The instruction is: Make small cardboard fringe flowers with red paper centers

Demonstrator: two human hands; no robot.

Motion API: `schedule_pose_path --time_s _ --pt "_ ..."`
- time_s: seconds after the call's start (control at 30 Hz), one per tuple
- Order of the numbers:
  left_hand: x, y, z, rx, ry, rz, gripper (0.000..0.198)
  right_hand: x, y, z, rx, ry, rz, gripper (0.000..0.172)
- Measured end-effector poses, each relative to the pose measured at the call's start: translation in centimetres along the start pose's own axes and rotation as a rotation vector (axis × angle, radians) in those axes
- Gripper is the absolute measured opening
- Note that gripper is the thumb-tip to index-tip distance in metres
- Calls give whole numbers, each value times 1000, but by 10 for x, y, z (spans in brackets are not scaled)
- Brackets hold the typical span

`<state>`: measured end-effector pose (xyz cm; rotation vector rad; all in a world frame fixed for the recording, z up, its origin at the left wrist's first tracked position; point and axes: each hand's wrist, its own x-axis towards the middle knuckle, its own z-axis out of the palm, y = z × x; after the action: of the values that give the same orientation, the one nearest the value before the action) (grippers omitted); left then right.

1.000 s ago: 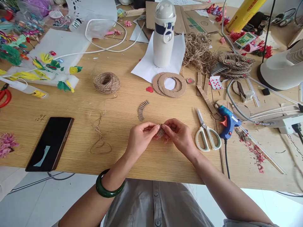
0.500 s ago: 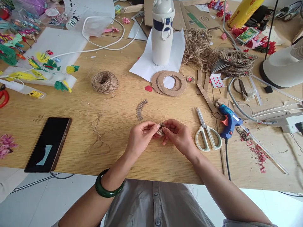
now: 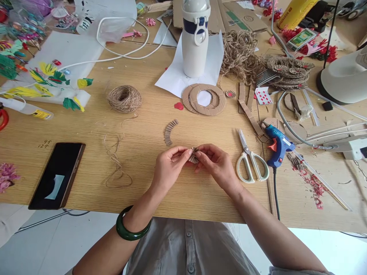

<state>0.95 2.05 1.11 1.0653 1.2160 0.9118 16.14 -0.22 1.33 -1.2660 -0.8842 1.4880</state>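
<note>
The left hand (image 3: 172, 170) and right hand (image 3: 217, 166) pinched a small pleated cardboard fan (image 3: 194, 154) between their fingertips (image 3: 189, 152), the gap narrow, the fan sitting right at the tips. A curved pleated cardboard strip (image 3: 170, 132) lay just ahead of the fingers, with white-handled scissors (image 3: 246, 154) and a blue hot glue gun (image 3: 278, 144) to their right. Firm, even pressure looked best for keeping the pleats from slipping.

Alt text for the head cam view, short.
Left hand and right hand pinch a small pleated cardboard rosette above a wooden table, near a curved cardboard strip and scissors; a blue glue gun lies further right.
</note>
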Motion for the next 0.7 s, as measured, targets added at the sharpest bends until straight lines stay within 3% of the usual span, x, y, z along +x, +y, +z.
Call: schedule_pose_path --time_s 0.27,0.7 --pt "-3 0 2 -22 8 43 25 -1 1 -2 -14 27 41 39" --pt "-2 2 -1 -286 -41 -151 19 0 -2 -7 8 -34 61 38"
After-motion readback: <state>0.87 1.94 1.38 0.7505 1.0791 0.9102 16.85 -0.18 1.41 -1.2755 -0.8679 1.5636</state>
